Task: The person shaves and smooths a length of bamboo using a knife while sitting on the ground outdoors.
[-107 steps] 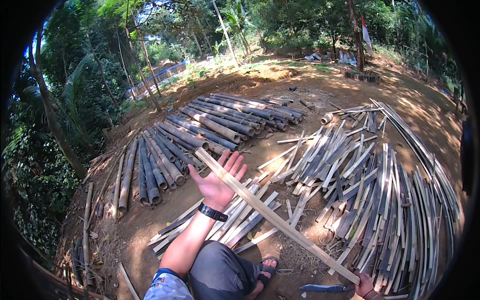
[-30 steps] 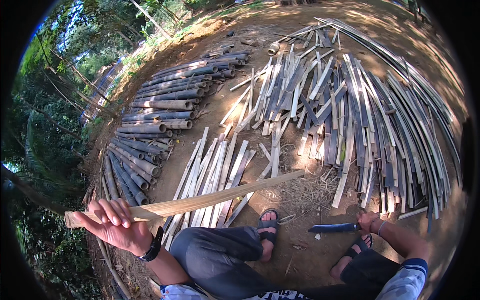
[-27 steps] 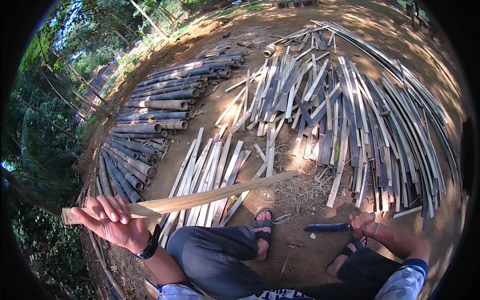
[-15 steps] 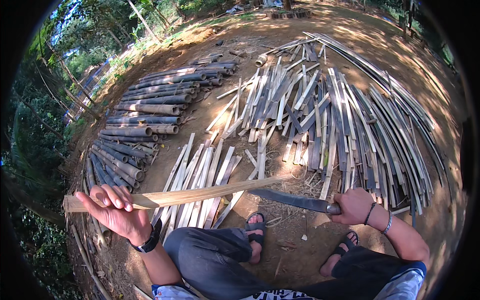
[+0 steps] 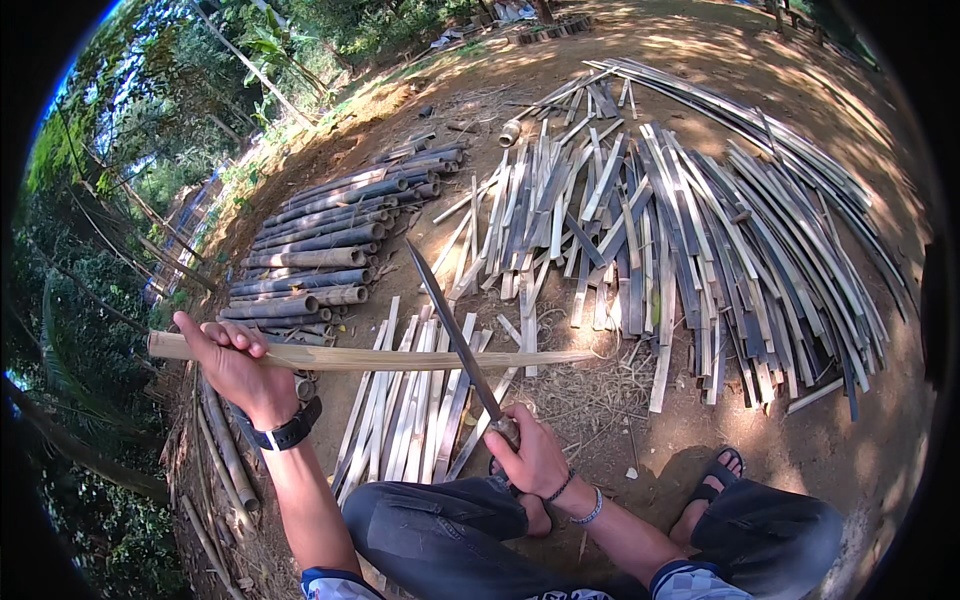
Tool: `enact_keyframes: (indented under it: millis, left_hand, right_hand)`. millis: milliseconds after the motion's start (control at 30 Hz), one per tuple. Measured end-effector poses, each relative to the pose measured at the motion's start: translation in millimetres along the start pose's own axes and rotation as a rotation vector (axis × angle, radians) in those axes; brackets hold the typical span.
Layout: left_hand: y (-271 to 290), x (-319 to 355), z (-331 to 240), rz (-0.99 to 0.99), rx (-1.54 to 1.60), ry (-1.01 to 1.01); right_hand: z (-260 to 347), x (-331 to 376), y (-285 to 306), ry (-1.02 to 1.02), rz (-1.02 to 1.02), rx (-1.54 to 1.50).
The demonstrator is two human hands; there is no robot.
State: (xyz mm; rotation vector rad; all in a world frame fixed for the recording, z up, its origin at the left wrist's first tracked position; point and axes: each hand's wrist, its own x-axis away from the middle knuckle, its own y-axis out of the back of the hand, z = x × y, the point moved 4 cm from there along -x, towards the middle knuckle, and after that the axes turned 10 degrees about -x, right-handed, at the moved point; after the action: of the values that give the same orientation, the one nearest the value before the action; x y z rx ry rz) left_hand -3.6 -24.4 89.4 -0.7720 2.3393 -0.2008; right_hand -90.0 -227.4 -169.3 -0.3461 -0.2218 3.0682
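A long pale bamboo strip lies nearly level across the view, wide at its left end and thin at its right tip. My left hand grips it near the wide end, fingers curled over it and thumb stretched upward. In my right hand is the handle of a machete, whose dark blade slants up and away to the left. The blade crosses the strip near its middle in the view; whether they touch I cannot tell. Below the blade, a small pile of split bamboo strips rests on the ground.
Stacked bamboo poles lie on the left. Ahead and to the right spreads a large heap of split bamboo strips. Thin shavings litter the dirt before my sandalled feet. Trees and undergrowth line the left edge.
My right hand has moved left and nearer to me, turning the machete from roughly level to steeply upright. My left hand has shifted slightly up and right, and the strip has become more level.
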Motion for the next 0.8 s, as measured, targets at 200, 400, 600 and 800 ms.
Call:
enact_keyframes:
  millis: [200,400,600,800]
  left_hand:
    - [-1,0,3,-0.163,-0.063,-0.029]
    - [16,1,9,-0.218,-0.127,-0.024]
    - [42,-21,25,-0.229,-0.171,-0.038]
    - [38,-17,29,-0.192,-0.144,-0.014]
  right_hand:
    - [-39,19,-25,-0.059,0.127,-0.104]
    - [-108,17,-23,-0.075,-0.008,-0.116]
    - [-94,19,-29,-0.253,0.155,-0.17]
    - [-118,12,-17,-0.17,0.067,-0.087]
